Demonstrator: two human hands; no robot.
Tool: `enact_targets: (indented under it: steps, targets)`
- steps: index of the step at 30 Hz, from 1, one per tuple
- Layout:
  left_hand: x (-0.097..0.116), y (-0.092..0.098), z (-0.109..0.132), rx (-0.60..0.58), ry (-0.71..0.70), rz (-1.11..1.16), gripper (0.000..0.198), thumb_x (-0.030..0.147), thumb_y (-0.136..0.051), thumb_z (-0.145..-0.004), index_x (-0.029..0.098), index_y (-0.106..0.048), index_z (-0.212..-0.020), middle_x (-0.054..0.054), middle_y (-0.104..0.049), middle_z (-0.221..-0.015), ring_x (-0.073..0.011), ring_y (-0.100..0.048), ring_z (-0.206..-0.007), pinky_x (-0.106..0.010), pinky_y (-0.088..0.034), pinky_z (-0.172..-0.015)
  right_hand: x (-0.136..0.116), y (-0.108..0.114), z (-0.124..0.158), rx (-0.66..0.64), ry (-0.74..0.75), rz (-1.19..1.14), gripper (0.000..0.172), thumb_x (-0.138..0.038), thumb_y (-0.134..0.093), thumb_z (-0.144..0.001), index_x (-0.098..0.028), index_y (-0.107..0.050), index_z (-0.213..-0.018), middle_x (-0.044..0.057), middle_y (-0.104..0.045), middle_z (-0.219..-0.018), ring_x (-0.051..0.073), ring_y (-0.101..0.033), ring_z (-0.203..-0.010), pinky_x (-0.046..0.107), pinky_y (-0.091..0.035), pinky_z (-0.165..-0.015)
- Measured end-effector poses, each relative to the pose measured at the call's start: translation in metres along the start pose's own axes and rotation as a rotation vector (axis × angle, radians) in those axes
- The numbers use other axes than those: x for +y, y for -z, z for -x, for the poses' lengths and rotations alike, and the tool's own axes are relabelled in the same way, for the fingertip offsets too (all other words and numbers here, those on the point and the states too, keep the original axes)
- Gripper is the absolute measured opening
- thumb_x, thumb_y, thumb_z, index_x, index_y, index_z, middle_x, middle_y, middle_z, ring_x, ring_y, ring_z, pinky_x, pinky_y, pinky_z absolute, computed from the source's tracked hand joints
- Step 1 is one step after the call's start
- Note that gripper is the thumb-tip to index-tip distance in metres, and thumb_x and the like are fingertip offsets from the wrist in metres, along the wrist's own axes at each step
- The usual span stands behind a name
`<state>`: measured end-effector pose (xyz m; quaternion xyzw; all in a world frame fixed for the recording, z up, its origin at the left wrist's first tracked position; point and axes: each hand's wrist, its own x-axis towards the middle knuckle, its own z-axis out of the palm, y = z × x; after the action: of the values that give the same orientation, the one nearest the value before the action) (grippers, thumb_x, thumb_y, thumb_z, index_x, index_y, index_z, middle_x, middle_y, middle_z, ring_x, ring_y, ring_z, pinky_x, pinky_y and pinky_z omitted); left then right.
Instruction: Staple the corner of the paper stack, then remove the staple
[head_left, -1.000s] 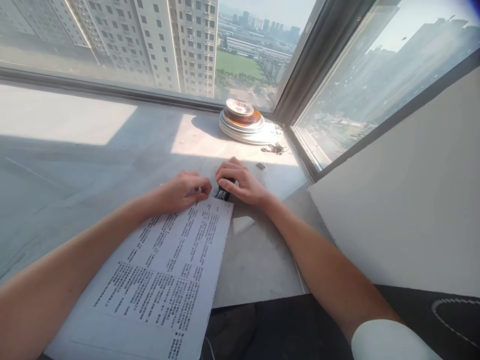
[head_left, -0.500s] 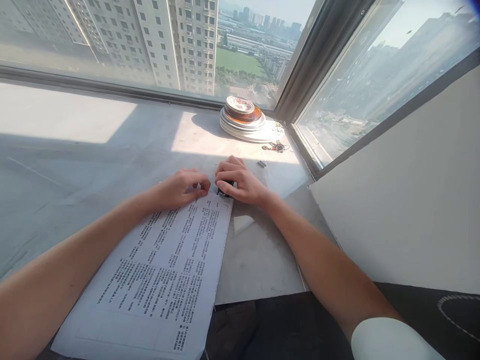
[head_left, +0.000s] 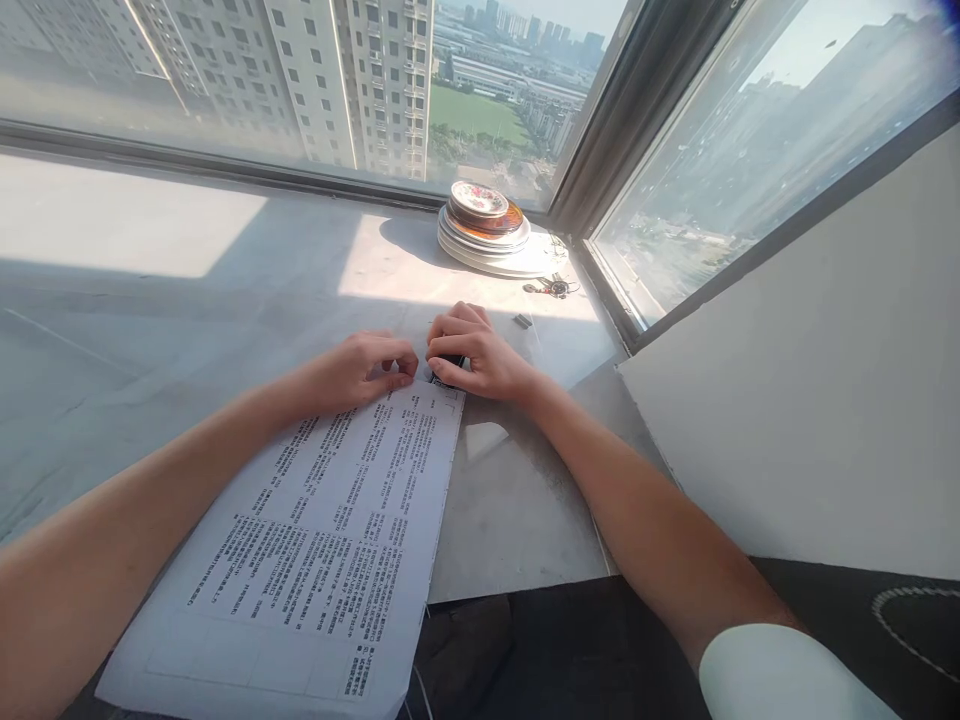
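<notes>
Grey stone makes up the tabletop (head_left: 150,330), which fills the left and middle of the frame, half in shade and half in sun below a wide window.

A white printed sheet (head_left: 330,540) lies flat on it. Its long axis runs from the lower left of the frame up towards the centre, leaning slightly right. The near short edge hangs past the tabletop's front edge, and the far short edge lies at the hands. The lines of print run along the sheet's length.

The left hand (head_left: 360,365) rests on the far edge of the sheet, just left of centre. Its fingers are curled in narrow, with the thumb and forefinger tips close together. I cannot tell whether they pinch the paper or only press on it.

Just beside it, the right hand (head_left: 480,355) is at the sheet's far right corner. Its fingers are closed over a small black object (head_left: 448,368). So little of the object shows that its long axis cannot be read.

Beyond the hands, right of centre, a stack of plates (head_left: 484,225) sits in the sun by the window corner. A bunch of keys (head_left: 553,288) and a small grey piece (head_left: 522,321) lie near it. A white panel (head_left: 787,380) fills the right side.
</notes>
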<state>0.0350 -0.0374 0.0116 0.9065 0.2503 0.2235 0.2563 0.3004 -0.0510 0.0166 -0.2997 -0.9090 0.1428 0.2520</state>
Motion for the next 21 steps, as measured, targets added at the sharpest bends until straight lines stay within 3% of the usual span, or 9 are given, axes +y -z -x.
enact_targets:
  steps: [21]
  targets:
    - [-0.0027,-0.0022,-0.0002,-0.002,-0.021,0.006,0.012,0.024,-0.064,-0.101,0.022,-0.072,-0.093,-0.004,-0.075,-0.088,-0.0196,-0.066,-0.082,-0.035,-0.052,-0.083,0.0048,0.0008,-0.0013,-0.025,0.071,-0.056,0.031,-0.039,-0.047,-0.109,-0.024,-0.067,-0.091,0.005,-0.068,-0.106,0.025,-0.049,-0.106,0.049,-0.034,-0.112]
